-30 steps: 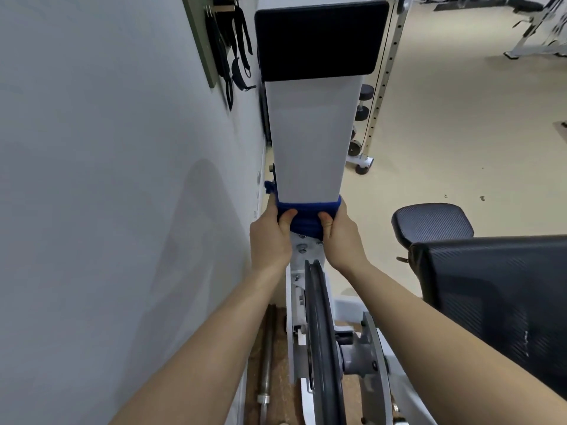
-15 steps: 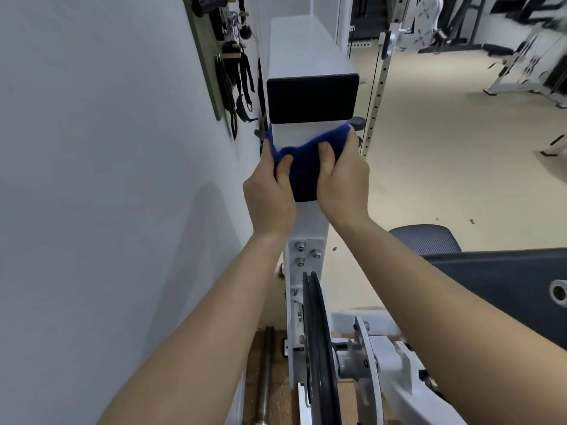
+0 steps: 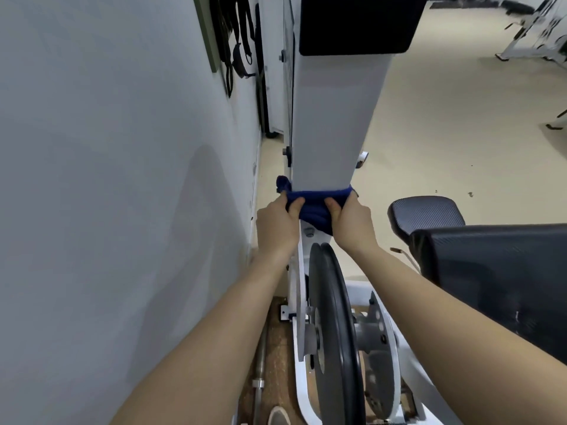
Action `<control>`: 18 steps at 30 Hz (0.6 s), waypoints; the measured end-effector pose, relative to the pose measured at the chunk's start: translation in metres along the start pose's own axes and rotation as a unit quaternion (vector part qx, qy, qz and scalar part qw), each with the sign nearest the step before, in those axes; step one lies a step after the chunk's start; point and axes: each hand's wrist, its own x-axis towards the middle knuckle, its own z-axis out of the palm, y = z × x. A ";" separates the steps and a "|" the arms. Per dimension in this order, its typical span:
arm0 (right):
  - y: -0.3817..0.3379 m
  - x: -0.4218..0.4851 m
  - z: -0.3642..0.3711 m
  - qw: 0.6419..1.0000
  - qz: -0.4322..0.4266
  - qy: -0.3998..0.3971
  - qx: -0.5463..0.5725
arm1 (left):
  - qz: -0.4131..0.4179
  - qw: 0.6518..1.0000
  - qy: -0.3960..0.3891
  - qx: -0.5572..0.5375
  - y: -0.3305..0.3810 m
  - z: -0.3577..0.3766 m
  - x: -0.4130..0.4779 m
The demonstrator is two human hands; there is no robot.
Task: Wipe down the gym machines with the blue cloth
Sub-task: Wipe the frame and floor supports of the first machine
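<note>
Gripping the blue cloth (image 3: 316, 207) with both hands, pulled taut across the lower end of the white column (image 3: 331, 118) of a gym machine. Wraps round the column's left edge, with a bunched end poking out there, and reaches the right edge too. Sags in folds between the two hands, down over the narrower white bracket, just above a bolt (image 3: 308, 232).

Left hand (image 3: 276, 231): clenched on the cloth's left part, thumb on the front of it, fingers curled out of sight behind. Right hand (image 3: 352, 228): clenched likewise on the right part, thumb pressed into the folds. Both bare forearms stretched forward from the bottom of the view.

Higher up the column, a black pad (image 3: 359, 23) across its top. Below the hands, a large black pulley wheel (image 3: 334, 326) seen edge-on, mounted on the white frame with a grey hub to its right. To the right, a black textured seat pad (image 3: 426, 214) and nearer, a larger black back pad (image 3: 503, 271).

To the left, close by, a pale grey wall (image 3: 107, 179) carrying a green board (image 3: 207, 32) with black straps (image 3: 239, 41) hanging from it. At the wall's foot, a steel bar (image 3: 260, 357) lying on a brown mat. Beyond, a beige floor (image 3: 445, 133) with more white-framed equipment (image 3: 537, 35) at the far right, blurred.
</note>
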 end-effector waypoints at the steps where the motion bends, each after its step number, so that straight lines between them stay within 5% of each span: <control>1: 0.002 0.000 0.001 1.000 0.016 -0.013 -0.014 | -0.009 1.000 -0.007 0.008 -0.005 -0.001 0.000; 10: -0.010 -0.031 -0.007 0.990 -0.003 -0.045 -0.132 | -0.040 0.991 -0.115 0.062 -0.005 -0.028 -0.045; 18: -0.031 -0.037 0.005 0.979 -0.139 -0.090 -0.115 | -0.084 0.991 -0.070 -0.077 -0.004 -0.016 -0.034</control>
